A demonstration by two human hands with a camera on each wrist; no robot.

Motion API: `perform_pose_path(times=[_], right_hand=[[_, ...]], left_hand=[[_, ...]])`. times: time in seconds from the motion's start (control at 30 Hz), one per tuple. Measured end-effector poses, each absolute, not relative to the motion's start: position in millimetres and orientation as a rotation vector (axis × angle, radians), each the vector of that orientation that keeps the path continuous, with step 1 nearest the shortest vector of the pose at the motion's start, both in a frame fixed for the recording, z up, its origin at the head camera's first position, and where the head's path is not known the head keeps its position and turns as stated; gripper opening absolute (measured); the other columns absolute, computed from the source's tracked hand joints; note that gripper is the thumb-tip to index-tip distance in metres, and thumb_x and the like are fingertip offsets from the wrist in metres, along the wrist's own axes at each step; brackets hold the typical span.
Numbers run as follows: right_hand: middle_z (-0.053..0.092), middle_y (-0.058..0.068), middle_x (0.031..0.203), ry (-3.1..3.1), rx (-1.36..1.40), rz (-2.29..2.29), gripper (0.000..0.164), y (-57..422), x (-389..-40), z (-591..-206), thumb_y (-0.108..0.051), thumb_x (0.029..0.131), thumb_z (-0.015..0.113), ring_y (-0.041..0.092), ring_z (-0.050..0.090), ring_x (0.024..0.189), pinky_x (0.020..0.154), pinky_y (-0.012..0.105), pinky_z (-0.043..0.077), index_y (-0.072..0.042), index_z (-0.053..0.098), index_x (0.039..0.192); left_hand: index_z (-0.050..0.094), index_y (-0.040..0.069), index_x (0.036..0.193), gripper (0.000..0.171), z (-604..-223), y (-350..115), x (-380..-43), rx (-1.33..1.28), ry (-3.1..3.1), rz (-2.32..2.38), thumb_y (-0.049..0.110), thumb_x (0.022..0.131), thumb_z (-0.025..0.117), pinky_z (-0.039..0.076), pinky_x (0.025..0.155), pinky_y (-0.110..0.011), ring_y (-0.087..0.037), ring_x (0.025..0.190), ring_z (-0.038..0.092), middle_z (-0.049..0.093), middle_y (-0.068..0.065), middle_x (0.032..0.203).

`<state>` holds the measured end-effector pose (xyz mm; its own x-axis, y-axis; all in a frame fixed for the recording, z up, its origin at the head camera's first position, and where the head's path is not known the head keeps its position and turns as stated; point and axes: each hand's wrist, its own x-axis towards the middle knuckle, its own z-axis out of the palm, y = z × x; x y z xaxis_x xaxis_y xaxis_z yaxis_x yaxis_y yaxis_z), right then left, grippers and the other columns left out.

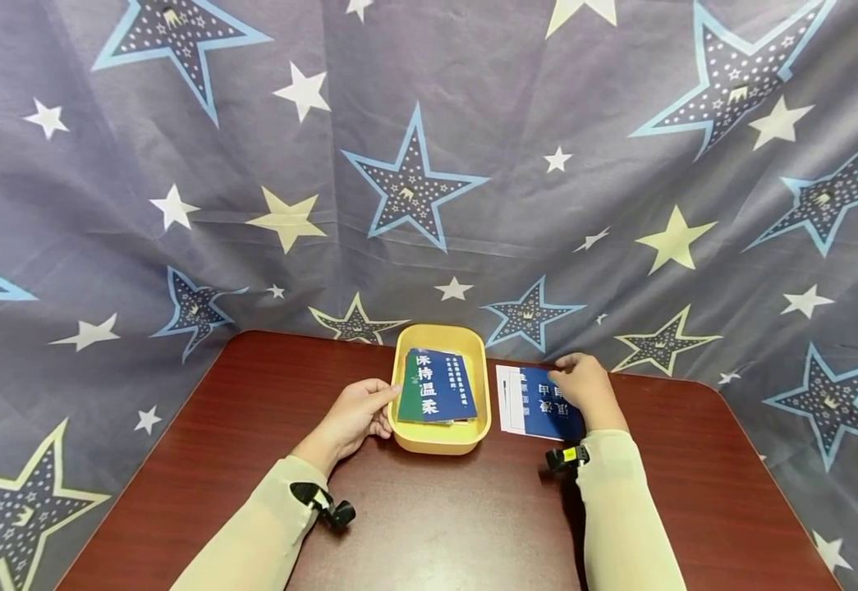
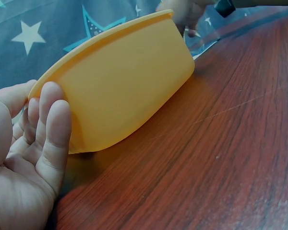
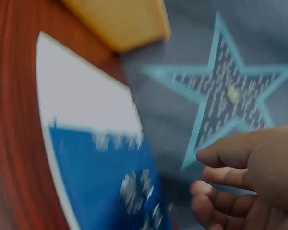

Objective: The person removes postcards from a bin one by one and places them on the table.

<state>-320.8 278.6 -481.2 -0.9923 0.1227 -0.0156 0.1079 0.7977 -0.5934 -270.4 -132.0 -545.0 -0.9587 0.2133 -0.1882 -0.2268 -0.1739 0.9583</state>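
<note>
A yellow plastic tub [image 1: 439, 447] stands toward the back of the table. Inside it lie printed cards, a blue one with white characters [image 1: 443, 390] on top and a green one [image 1: 410, 402] partly under it. My left hand [image 1: 351, 417] grips the tub's left side, thumb at the rim and fingers against the outer wall [image 2: 120, 86]. Right of the tub lies a small pile of blue and white cards [image 1: 539, 414]. Over the pile's far right part is my right hand [image 1: 587, 387]; in the right wrist view its loosely bent fingers [image 3: 225, 153] show nothing between them.
The reddish-brown wooden table [image 1: 443, 517] reaches back to a grey curtain [image 1: 399, 271] printed with stars. Each wrist carries a small black camera on a strap, the left one [image 1: 332, 509] and the right one [image 1: 565, 458].
</note>
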Motion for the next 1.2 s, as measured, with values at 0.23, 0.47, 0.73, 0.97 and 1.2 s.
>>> perform_pose_path(times=[0.23, 0.47, 0.73, 0.97, 1.2], right_hand=[[0.077, 0.026, 0.127, -2.981, 0.134, 0.999, 0.041, 225, -322, -451, -0.028, 0.108, 0.074, 0.039, 0.077, 0.110, 0.103, 0.058, 0.064, 0.001, 0.074, 0.136], [0.081, 0.023, 0.122, -3.066, 0.303, 1.065, 0.044, 164, -333, -419, -0.027, 0.108, 0.076, 0.027, 0.082, 0.084, 0.076, 0.039, 0.070, 0.002, 0.070, 0.140], [0.076, 0.020, 0.138, -3.280, 0.307, 0.774, 0.048, 110, -346, -408, -0.029, 0.108, 0.077, 0.025, 0.077, 0.083, 0.065, 0.033, 0.067, -0.001, 0.069, 0.146], [0.082, 0.020, 0.109, -3.355, 0.356, 0.571, 0.037, 89, -359, -422, -0.021, 0.098, 0.091, 0.028, 0.077, 0.072, 0.061, 0.035, 0.067, 0.003, 0.076, 0.121], [0.082, 0.006, 0.125, -3.300, 0.411, 0.167, 0.072, 89, -423, -501, -0.055, 0.074, 0.105, 0.022, 0.076, 0.107, 0.111, 0.046, 0.064, -0.010, 0.082, 0.125]], left_hand=[[0.065, -0.002, 0.110, 0.027, -545, -133, -270, -0.004, 1.816, 2.195, 0.024, 0.114, 0.072, 0.061, 0.051, -0.024, -0.011, 0.053, 0.066, 0.065, 0.000, 0.067], [0.065, -0.002, 0.108, 0.027, -545, -133, -270, -0.008, 1.805, 2.202, 0.024, 0.113, 0.072, 0.061, 0.050, -0.024, -0.011, 0.052, 0.065, 0.064, 0.000, 0.067], [0.065, -0.001, 0.108, 0.028, -546, -133, -271, -0.005, 1.812, 2.204, 0.025, 0.113, 0.073, 0.060, 0.050, -0.023, -0.011, 0.052, 0.065, 0.065, 0.000, 0.066], [0.064, -0.002, 0.108, 0.030, -547, -133, -270, 0.003, 1.811, 2.211, 0.026, 0.114, 0.072, 0.060, 0.050, -0.023, -0.010, 0.052, 0.065, 0.065, 0.001, 0.066], [0.064, -0.001, 0.108, 0.029, -547, -132, -270, 0.002, 1.814, 2.208, 0.026, 0.113, 0.073, 0.060, 0.050, -0.023, -0.010, 0.052, 0.065, 0.065, 0.000, 0.067]])
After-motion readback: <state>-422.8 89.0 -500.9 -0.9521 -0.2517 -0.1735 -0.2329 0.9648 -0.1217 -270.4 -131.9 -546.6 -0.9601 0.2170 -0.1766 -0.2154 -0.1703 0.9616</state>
